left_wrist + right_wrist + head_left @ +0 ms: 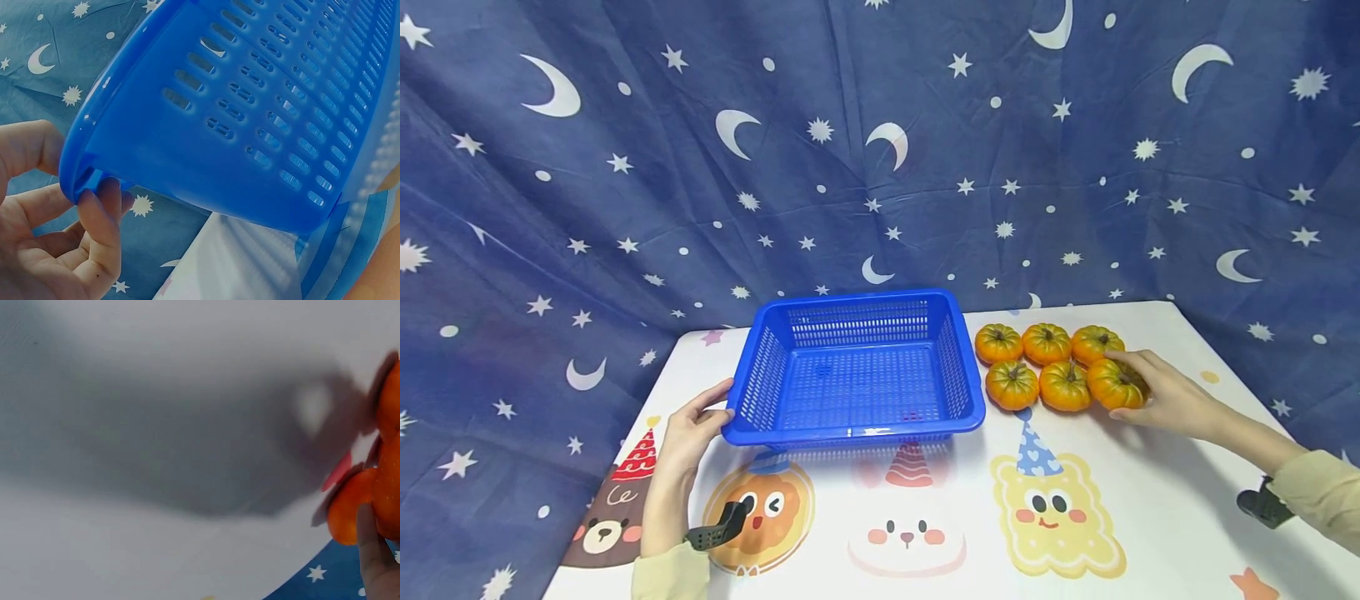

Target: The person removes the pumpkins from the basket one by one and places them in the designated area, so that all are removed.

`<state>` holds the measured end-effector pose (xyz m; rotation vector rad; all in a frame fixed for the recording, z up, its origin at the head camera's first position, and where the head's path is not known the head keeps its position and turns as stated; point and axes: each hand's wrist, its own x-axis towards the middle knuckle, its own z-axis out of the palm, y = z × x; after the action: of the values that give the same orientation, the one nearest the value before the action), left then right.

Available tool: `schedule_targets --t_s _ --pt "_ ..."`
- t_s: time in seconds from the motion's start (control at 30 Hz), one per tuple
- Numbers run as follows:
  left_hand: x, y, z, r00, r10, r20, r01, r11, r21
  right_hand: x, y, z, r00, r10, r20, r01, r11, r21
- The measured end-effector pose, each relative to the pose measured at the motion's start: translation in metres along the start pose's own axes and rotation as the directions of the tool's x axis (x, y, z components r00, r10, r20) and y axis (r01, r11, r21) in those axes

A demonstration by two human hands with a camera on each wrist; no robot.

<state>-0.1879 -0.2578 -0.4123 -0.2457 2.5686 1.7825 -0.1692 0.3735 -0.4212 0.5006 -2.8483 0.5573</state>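
Note:
A blue plastic basket point(857, 433) with slotted walls stands on the table, nothing inside it. At its left rim, my left hand point(688, 429) pinches the edge; the left wrist view shows the curled fingers point(100, 231) under the basket lip point(87, 128). To the right of the basket, several small orange pumpkins with green-tinged tops sit in two rows. My right hand point(1176, 404) grips the front-right pumpkin point(1108, 385) between thumb and fingers. In the right wrist view, orange pumpkins point(387, 494) show only at the right edge, beside a fingertip point(369, 540).
The white table cover point(940, 508) carries cartoon prints. A dark blue curtain point(850, 208) with moons and stars hangs behind and along the sides. Another pumpkin point(1065, 387) stands right beside the gripped one, and the back row point(1047, 342) lies just behind.

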Motion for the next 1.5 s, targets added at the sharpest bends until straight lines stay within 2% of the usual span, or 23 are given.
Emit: schedule_targets --t_s 0.3,0.57,0.73,1.1,1.37,1.5 --pt "0.002 -0.001 -0.001 1.000 -0.008 0.007 0.008 1.000 0.010 -0.004 0.014 0.010 0.993 0.111 0.033 -0.112 0.994 0.022" --pt "0.001 0.000 0.002 1.000 0.009 0.009 -0.009 1.000 0.015 -0.006 0.021 0.019 0.976 0.196 0.093 -0.197 0.980 0.002" --pt "0.001 0.001 0.002 1.000 0.027 0.001 -0.027 1.000 0.005 -0.005 0.023 0.022 0.972 0.214 0.098 -0.216 0.976 0.010" --pt "0.001 0.000 0.001 1.000 0.025 0.000 -0.025 1.000 -0.008 -0.003 0.024 0.025 0.962 0.241 0.126 -0.246 0.969 0.018" --pt "0.001 -0.001 0.000 1.000 0.024 0.001 -0.024 1.000 -0.017 -0.002 0.027 0.027 0.969 0.227 0.099 -0.229 0.973 0.017" --pt "0.001 -0.002 0.000 1.000 0.027 0.002 -0.027 1.000 -0.016 -0.001 0.027 0.028 0.965 0.238 0.109 -0.241 0.970 0.016"
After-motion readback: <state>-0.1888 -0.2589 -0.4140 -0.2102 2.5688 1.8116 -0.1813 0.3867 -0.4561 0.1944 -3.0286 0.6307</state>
